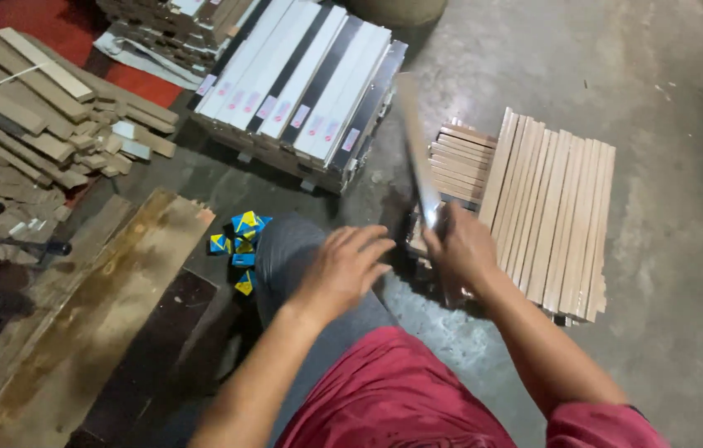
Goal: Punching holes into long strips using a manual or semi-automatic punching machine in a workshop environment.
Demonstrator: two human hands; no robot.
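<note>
Pale wood: we grip one thin slat low down in the closed right hand; stiff, light. Left hand open, empty, over knee.

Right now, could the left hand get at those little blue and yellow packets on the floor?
Probably yes. The left hand hovers open above the knee, and the packets lie just beyond it on the bare floor, with nothing on top of them. Only the knee stands between, so a short reach over it should do.
</note>
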